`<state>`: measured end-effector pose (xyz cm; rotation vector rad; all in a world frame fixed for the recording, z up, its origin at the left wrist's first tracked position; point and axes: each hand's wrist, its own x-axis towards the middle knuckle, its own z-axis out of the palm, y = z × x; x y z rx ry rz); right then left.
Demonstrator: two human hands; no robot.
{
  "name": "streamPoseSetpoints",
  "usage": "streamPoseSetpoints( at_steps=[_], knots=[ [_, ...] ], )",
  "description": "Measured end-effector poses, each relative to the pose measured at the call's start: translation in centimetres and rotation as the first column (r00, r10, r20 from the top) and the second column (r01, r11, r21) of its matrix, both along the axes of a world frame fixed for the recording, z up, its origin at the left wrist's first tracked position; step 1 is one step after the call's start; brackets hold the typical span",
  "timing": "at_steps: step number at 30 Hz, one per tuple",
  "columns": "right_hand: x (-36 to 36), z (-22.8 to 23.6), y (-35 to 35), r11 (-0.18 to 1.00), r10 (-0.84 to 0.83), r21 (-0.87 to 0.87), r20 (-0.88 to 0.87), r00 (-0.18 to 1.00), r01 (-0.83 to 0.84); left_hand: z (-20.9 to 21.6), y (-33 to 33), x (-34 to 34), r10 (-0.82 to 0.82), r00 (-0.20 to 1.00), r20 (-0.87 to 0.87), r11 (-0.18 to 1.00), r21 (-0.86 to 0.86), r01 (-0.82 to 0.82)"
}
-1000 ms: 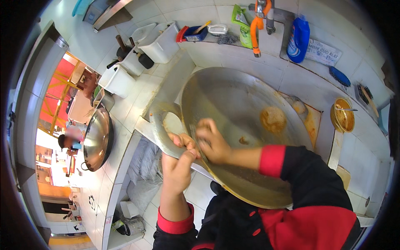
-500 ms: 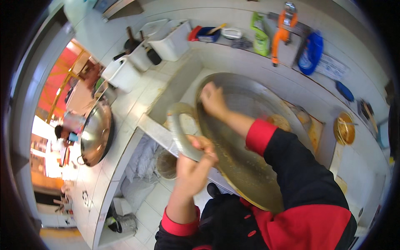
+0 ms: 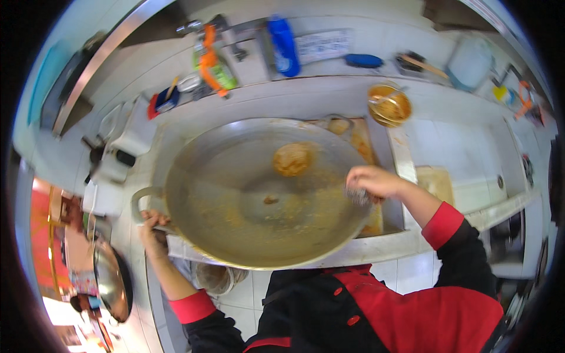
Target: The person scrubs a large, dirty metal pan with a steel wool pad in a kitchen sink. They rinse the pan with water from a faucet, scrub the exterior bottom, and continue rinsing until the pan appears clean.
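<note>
A very large round metal pan point(image 3: 241, 200) rests over the sink, its inside wet and streaked with brownish residue. My left hand point(image 3: 154, 220) is closed around its looped left handle point(image 3: 139, 203). At the pan's right rim, my right hand point(image 3: 376, 180) holds a grey steel wool scourer point(image 3: 356, 196), its fingers curled over it. A tan round patch point(image 3: 293, 159) shows on the far inner side of the pan, and a small brown scrap point(image 3: 271, 200) lies near its middle. The far handle point(image 3: 340, 125) stands over the sink's stained right part.
On the ledge behind are a tap point(image 3: 209, 56) with orange wrapping, a blue bottle point(image 3: 283, 47) and a blue brush point(image 3: 363, 60). A golden bowl point(image 3: 388, 105) sits at the right divider, beside a second basin point(image 3: 465, 153). A wok point(image 3: 112, 282) stands on the left counter.
My right hand has moved from the pan's far left inner wall to its right rim. My left hand stays on the handle. The view has swung right.
</note>
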<state>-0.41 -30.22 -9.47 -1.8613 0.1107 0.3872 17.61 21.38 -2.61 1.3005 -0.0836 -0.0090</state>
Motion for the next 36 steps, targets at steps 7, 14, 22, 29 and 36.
streamPoseSetpoints(
  at_steps=[7,14,22,29,36],
  knots=[
    [-14.9,-0.5,-12.2,0.333,-0.942,0.16,0.105,0.319,0.929,-1.5,6.6,9.0,-0.278,0.96,-0.033,0.952,-0.145,0.27],
    [-21.1,-8.7,-17.4,0.151,-0.944,-0.519,0.178,0.28,0.841,-3.3,10.5,14.1,-0.003,0.963,-0.271,0.99,0.132,0.041],
    [-10.4,-2.9,-12.8,0.416,-0.776,-0.377,0.328,0.54,0.827,-3.1,12.0,10.9,0.048,0.932,-0.36,0.924,0.37,0.096],
    [4.1,2.4,-6.9,0.744,-0.529,-0.214,0.39,0.754,0.632,-2.1,12.6,5.5,0.025,0.951,-0.308,0.962,0.267,0.061],
    [3.6,3.5,-9.6,0.645,-0.585,-0.252,0.444,0.678,0.721,-1.6,9.1,-0.3,0.012,0.965,-0.264,0.929,0.36,0.087]
  ],
)
